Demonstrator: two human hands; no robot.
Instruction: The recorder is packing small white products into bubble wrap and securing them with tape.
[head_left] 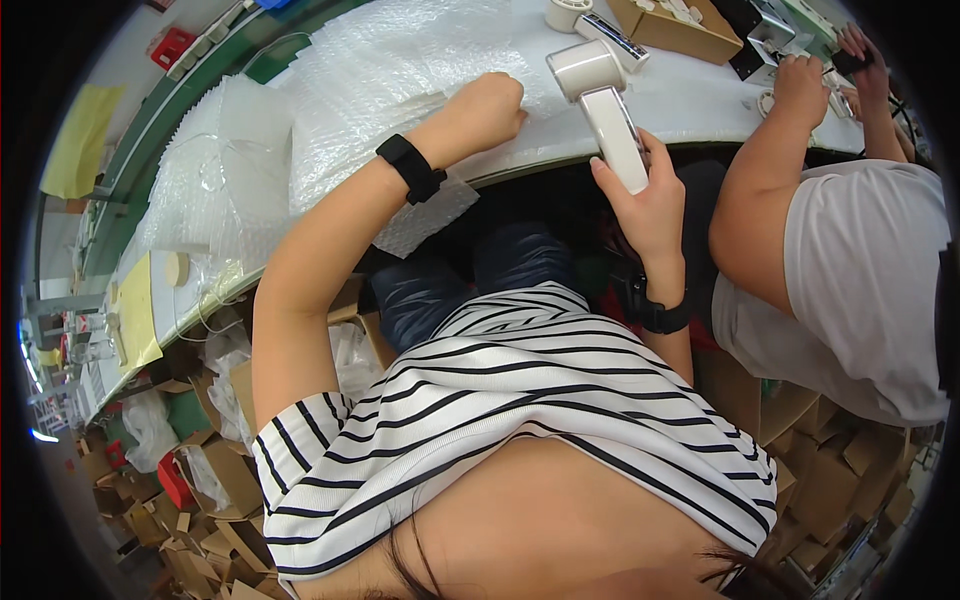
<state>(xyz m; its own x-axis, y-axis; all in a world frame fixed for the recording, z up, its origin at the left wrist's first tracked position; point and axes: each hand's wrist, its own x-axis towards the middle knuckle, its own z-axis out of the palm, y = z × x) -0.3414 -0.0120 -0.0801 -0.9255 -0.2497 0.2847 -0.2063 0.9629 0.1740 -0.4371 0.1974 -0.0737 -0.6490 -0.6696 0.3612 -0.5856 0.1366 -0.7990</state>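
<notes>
Most fingertips of the left hand [484, 116] are hidden; its grip is indeterminable. A glossy white, cylinder-headed device [616, 140] projects beyond the clasping right hand [652, 212].

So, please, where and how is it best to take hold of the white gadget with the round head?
Probably by the lower part of the handle, from the near side, as the right hand has it: the handle is straight and narrower than the round head, and its lower end points back toward the body.
</notes>
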